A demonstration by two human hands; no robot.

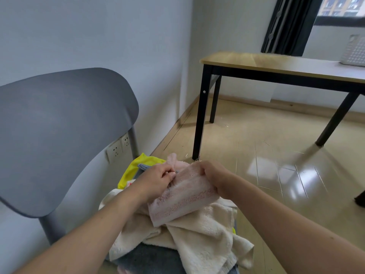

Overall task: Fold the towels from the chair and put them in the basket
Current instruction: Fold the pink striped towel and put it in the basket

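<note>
Head view: both hands, left [158,179] and right [218,179], pinch the pink towel [183,196] over the chair [65,123]. Match those corners squarely before creasing, I'd say.

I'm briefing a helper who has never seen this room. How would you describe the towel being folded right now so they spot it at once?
Find the grey chair by the wall; a heap of towels lies on its seat. Above the heap, the left hand and right hand grip the pink towel. It is the only pink one, ribbed, over the cream towel, with the yellow cloth behind.
</note>
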